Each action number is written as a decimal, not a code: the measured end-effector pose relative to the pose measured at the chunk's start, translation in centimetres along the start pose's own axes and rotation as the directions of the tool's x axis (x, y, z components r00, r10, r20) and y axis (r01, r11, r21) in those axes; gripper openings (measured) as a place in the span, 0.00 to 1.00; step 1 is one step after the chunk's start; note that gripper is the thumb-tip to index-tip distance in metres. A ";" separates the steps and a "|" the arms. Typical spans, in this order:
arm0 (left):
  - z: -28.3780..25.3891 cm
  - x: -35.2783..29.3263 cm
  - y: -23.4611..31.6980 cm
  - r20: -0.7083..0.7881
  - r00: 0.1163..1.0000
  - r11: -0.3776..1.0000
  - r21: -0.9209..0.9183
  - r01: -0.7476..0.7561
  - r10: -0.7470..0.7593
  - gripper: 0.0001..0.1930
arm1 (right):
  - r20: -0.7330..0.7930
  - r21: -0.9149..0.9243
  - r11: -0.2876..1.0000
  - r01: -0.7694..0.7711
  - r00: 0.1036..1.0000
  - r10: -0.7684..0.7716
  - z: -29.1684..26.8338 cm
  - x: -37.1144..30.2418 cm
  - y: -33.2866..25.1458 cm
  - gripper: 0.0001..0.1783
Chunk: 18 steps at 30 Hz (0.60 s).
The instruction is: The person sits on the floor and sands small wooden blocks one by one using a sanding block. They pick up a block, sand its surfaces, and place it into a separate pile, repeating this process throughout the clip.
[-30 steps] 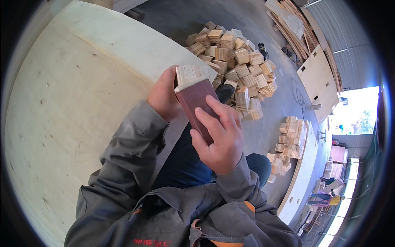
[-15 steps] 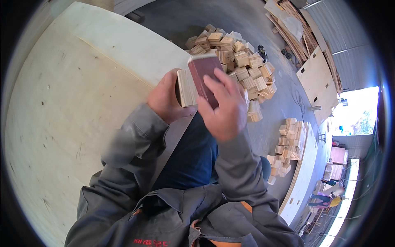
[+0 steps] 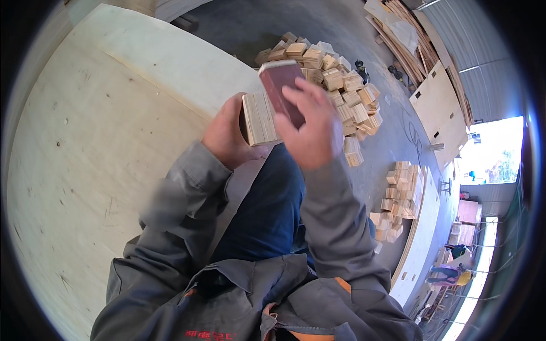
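My left hand is closed round a pale layered wooden block, held up beside the edge of the plywood sheet. In my right hand is a sanding block with a dark red abrasive face and a pale end. My right thumb and fingers grip its right side, a little blurred by motion. The sanding block overlaps the upper right part of the wooden block; whether the two touch, I cannot tell.
A wide plywood sheet fills the left. Beyond my hands lies a heap of wooden blocks on the grey floor. Stacked blocks stand on the right beside a long board. A person is far off at lower right.
My right hand and the sanding block have shifted slightly up and away from me, uncovering more of the wooden block's face. My left hand has barely moved.
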<state>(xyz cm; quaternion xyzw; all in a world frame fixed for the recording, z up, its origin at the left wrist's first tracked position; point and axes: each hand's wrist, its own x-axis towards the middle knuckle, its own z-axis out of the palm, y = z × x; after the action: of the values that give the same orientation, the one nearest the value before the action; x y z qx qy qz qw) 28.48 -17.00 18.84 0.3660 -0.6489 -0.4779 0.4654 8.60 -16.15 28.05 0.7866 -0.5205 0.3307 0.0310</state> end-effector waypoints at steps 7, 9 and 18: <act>0.2 0.0 0.2 0.001 1.000 0.999 0.046 -0.007 0.007 0.54 | -0.023 0.005 0.999 -0.040 0.999 0.040 0.9 0.7 1.5 0.26; 0.3 -0.1 0.6 -0.015 1.000 0.995 0.099 0.008 -0.006 0.54 | -0.024 0.006 0.999 -0.043 0.999 0.043 -0.9 -2.1 -0.2 0.27; 0.7 0.0 -1.0 -0.070 0.993 0.996 -0.017 -0.092 0.091 0.50 | 0.141 0.042 0.999 0.004 0.990 -0.010 -6.3 -8.0 -4.9 0.31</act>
<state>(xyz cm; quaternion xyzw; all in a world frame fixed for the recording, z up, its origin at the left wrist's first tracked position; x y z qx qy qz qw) 27.83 -17.12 17.81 0.3474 -0.6436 -0.4497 0.5127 7.73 -5.07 29.94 0.8103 -0.5117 0.2848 -0.0214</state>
